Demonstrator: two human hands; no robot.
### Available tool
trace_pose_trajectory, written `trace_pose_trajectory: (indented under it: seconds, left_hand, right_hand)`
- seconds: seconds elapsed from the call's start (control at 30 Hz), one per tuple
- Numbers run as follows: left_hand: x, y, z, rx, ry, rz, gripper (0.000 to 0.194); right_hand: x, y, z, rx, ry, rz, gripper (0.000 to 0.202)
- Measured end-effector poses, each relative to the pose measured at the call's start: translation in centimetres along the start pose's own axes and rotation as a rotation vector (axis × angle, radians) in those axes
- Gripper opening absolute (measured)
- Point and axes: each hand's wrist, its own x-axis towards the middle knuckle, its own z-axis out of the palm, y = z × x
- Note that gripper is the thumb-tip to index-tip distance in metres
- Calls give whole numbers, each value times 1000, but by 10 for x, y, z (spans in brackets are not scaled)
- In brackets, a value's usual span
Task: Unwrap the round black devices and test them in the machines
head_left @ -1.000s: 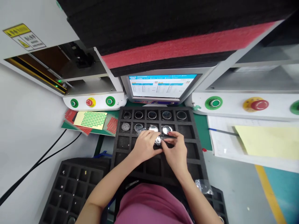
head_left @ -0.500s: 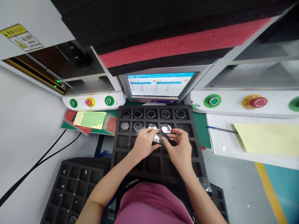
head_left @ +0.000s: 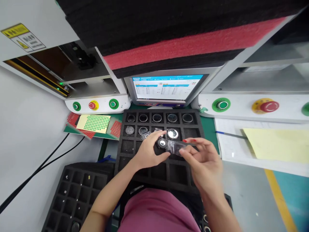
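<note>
- You appear to be partway through drawing a small clear plastic sleeve (head_left: 175,147) off a round black disc-shaped piece with a white centre (head_left: 162,143); that is a judgement from how the two lie end to end.
- The disc sits above the third row from the far edge of the black foam tray with square compartments (head_left: 126,155), about midway across it.
- Your left hand (head_left: 147,151) is over the left-middle of the tray, thumb and index finger spread wide on either side of the disc. You cannot tell from here whether its hidden fingers grip the disc.
- Your right hand (head_left: 205,161) is at the tray's right side, thumb and index finger pinched together on the sleeve's right end, the other fingers loosely extended.
- The sleeve's left end meets the disc's right side; whether any of it is around the disc is unclear.
- In the tray's second row from the far edge, a round silver mirror-faced piece (head_left: 173,133) lies just beyond the sleeve.
- The next move seems to call for steady support under the disc and a gentle, level pull toward the tray's right edge, clear of that mirror face.
</note>
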Motion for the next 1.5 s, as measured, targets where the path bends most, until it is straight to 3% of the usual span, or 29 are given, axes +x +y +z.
trace_pose_trajectory:
  seconds: [0.1,0.2,0.43,0.67,0.87,1.07,1.3,1.5]
  left_hand:
    - [-5,19,-7,-510,-56,-151,40]
    - [-6,33,-6,-644,-63,-257,35]
    - [-3,49,1,-507,70,-305,12]
    - [-5,57,1,-410,149,-156,11]
    - [-6,60,2,-356,123,-75,10]
    - [-7,62,1,-307,116,-75,12]
    - [5,53,21,-191,44,-171,13]
    - [17,51,40,82,-118,-131,14]
  right_hand:
    - [-2,-9,-7,177,36,125,39]
    - [-4,-12,-10,283,82,217,42]
    - [-8,-17,-9,310,68,206,42]
    - [-10,-15,-9,252,129,85,36]
    - [-11,-12,-8,379,-97,299,46]
    - [-9,-15,-14,362,-31,268,44]
    - [0,-11,-44,88,12,130,41]
    - [62,9,-86,-97,54,134,57]
